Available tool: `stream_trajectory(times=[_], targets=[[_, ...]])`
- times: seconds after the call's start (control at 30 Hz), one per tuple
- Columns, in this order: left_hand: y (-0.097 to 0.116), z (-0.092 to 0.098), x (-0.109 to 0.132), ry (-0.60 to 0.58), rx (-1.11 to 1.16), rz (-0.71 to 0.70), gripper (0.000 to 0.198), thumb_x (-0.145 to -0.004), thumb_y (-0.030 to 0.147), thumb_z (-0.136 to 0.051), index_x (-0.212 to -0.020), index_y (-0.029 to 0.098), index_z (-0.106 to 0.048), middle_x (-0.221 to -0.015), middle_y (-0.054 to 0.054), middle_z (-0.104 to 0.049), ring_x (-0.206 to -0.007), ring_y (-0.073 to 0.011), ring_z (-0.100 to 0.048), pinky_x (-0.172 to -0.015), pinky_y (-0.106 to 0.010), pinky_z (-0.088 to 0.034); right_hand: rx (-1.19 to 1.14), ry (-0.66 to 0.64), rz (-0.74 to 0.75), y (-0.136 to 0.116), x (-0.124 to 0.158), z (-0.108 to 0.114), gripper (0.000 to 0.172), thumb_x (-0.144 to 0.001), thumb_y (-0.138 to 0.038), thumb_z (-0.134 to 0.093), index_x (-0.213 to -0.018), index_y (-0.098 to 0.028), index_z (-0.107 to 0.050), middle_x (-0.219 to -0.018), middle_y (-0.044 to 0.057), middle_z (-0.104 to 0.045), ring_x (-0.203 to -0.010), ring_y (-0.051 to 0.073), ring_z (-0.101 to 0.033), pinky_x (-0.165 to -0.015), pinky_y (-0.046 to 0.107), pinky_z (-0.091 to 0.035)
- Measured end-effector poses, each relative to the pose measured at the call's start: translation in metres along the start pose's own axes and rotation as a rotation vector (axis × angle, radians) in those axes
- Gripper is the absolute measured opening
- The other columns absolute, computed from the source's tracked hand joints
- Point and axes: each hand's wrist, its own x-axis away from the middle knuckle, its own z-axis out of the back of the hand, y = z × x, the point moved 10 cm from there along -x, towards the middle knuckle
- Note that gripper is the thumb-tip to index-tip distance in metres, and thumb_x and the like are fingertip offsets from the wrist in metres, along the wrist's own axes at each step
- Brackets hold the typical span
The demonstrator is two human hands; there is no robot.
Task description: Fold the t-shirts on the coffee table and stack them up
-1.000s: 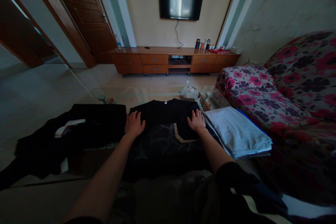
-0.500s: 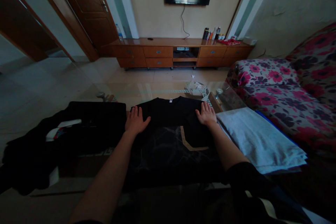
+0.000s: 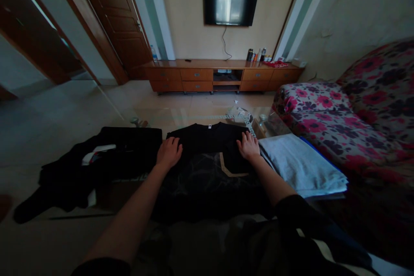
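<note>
Both hands are flat, palms down, on a black shirt spread on the glass table. The left hand sits near the shirt's left shoulder with fingers loosely spread, the right hand near the right shoulder, fingers a bit closer together. Neither is pinching or gripping anything, just pressing on the fabric.

The shirt lies collar away from the person, with a small white tag at the neck and a tan angular print under the right hand. It's so dark that the print is hard to read, and the lower hem blurs into shadow near the person's lap.

Just right of the shirt is a folded grey stack, touching or nearly touching it; something blue pokes out underneath, mostly hidden. To the left there's a heap of black clothes with a bit of white showing, can't tell what pieces they are.

Further out: a floral sofa cut off at the right edge, a wooden TV cabinet with some bottles too small to identify, a TV on the wall, and a door.
</note>
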Motion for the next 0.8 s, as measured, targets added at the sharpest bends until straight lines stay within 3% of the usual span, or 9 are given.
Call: stream_trajectory(times=[0.17, 0.27, 0.33, 0.43, 0.53, 0.6, 0.67, 0.73, 0.8], targets=[[-0.011, -0.007, 0.059, -0.228, 0.055, -0.007, 0.063, -0.104, 0.05, -0.032, -0.153, 0.014, -0.048, -0.161, -0.017, -0.044, -0.149, -0.0326, -0.039, -0.12, -0.047, -0.031, -0.002, -0.094, 0.027, 0.002, 0.055, 0.006, 0.073, -0.107, -0.054, -0.029, -0.165, -0.011, -0.025, -0.173, 0.015, -0.017, -0.16, 0.031, -0.014, -0.127, 0.05, -0.015], [-0.02, -0.003, 0.102, -0.287, 0.062, 0.052, 0.067, -0.104, 0.053, -0.033, -0.159, 0.016, -0.04, -0.166, -0.017, -0.038, -0.154, -0.0344, -0.031, -0.123, -0.05, -0.026, -0.044, -0.087, 0.011, 0.007, 0.09, 0.025, 0.071, -0.107, -0.053, -0.03, -0.163, -0.01, -0.03, -0.172, 0.017, -0.02, -0.159, 0.031, -0.017, -0.126, 0.049, -0.018], [-0.02, 0.014, 0.122, -0.248, 0.072, 0.06, 0.067, -0.102, 0.051, -0.037, -0.159, 0.016, -0.04, -0.164, -0.017, -0.039, -0.153, -0.034, -0.033, -0.122, -0.049, -0.026, -0.09, -0.024, 0.004, 0.012, 0.113, 0.046, 0.066, -0.107, -0.051, -0.032, -0.16, -0.013, -0.036, -0.17, 0.016, -0.028, -0.156, 0.031, -0.025, -0.124, 0.048, -0.024], [-0.017, 0.056, 0.142, -0.138, 0.125, 0.099, 0.064, -0.099, 0.049, -0.043, -0.154, 0.015, -0.046, -0.155, -0.019, -0.049, -0.142, -0.0336, -0.046, -0.116, -0.048, -0.034, -0.171, 0.073, -0.023, 0.027, 0.147, 0.075, 0.056, -0.105, -0.045, -0.039, -0.152, -0.016, -0.047, -0.156, 0.017, -0.048, -0.142, 0.031, -0.047, -0.114, 0.044, -0.038], [-0.011, 0.086, 0.162, -0.156, 0.306, 0.153, 0.051, -0.098, 0.051, -0.043, -0.129, 0.016, -0.063, -0.126, -0.016, -0.067, -0.115, -0.0295, -0.063, -0.1, -0.042, -0.046, -0.264, 0.016, -0.066, 0.047, 0.172, 0.082, 0.04, -0.103, -0.04, -0.044, -0.13, -0.018, -0.063, -0.126, 0.015, -0.068, -0.113, 0.027, -0.065, -0.095, 0.035, -0.047], [-0.005, 0.085, 0.18, -0.313, 0.476, 0.168, 0.051, -0.098, 0.06, -0.038, -0.104, 0.019, -0.067, -0.1, -0.01, -0.072, -0.093, -0.0247, -0.067, -0.085, -0.035, -0.05, -0.338, -0.115, -0.078, 0.057, 0.182, 0.075, 0.032, -0.101, -0.039, -0.046, -0.105, -0.019, -0.07, -0.102, 0.011, -0.074, -0.094, 0.024, -0.069, -0.082, 0.031, -0.047], [-0.003, 0.069, 0.206, -0.55, 0.596, 0.211, 0.059, -0.093, 0.072, -0.037, -0.089, 0.02, -0.065, -0.082, -0.007, -0.07, -0.077, -0.0224, -0.067, -0.071, -0.031, -0.049, -0.426, -0.239, -0.045, 0.058, 0.187, 0.068, 0.031, -0.099, -0.04, -0.049, -0.085, -0.02, -0.069, -0.084, 0.007, -0.072, -0.081, 0.021, -0.067, -0.072, 0.03, -0.045], [-0.008, 0.049, 0.235, -0.787, 0.622, 0.287, 0.066, -0.084, 0.082, -0.042, -0.081, 0.02, -0.064, -0.073, -0.006, -0.069, -0.068, -0.0232, -0.067, -0.063, -0.031, -0.047, -0.514, -0.27, 0.0, 0.054, 0.188, 0.07, 0.034, -0.098, -0.042, -0.05, -0.076, -0.021, -0.065, -0.075, 0.004, -0.069, -0.074, 0.02, -0.064, -0.067, 0.029, -0.042], [-0.018, 0.034, 0.257, -0.943, 0.565, 0.359, 0.068, -0.076, 0.086, -0.048, -0.074, 0.02, -0.063, -0.07, -0.009, -0.069, -0.066, -0.0259, -0.068, -0.061, -0.033, -0.048, -0.609, -0.279, 0.009, 0.052, 0.19, 0.07, 0.037, -0.097, -0.047, -0.051, -0.073, -0.021, -0.062, -0.069, 0.003, -0.064, -0.068, 0.018, -0.06, -0.062, 0.028, -0.041]])
